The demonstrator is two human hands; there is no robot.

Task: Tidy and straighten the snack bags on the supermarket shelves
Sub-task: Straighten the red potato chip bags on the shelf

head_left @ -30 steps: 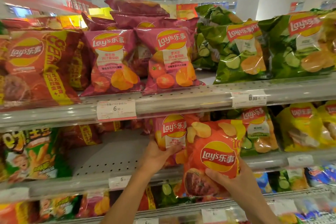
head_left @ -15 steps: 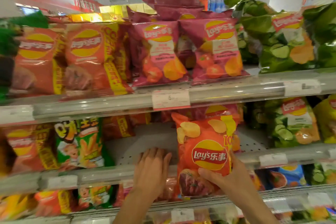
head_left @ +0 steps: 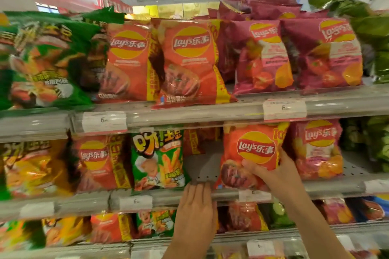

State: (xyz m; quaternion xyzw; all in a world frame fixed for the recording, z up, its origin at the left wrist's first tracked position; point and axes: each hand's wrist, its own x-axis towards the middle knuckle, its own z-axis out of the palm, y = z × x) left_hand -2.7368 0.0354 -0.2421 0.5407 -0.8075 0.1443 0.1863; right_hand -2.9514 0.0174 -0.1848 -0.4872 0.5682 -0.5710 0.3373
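Note:
My right hand (head_left: pixel 273 174) grips an orange-red Lay's bag (head_left: pixel 250 149) by its lower right side, holding it upright on the middle shelf (head_left: pixel 202 170). My left hand (head_left: pixel 195 204) lies flat with straight fingers on the front rail of that shelf, just left of the bag, and holds nothing. A bare gap of shelf lies between the held bag and a green fries-snack bag (head_left: pixel 157 160). A pink Lay's bag (head_left: pixel 317 149) stands right of the held one.
The upper shelf carries green snack bags (head_left: pixel 46 59), two orange-red Lay's bags (head_left: pixel 189 63) and pink Lay's bags (head_left: pixel 263 57). Price tags (head_left: pixel 284 109) run along the shelf rails. A lower shelf (head_left: pixel 273 235) holds more bags. Green cucumber bags (head_left: pixel 376 141) fill the right edge.
The view has swung left along the shelves. My right hand has carried the orange-red bag back onto the middle shelf. My left hand let go of the pink bag and now rests on the rail.

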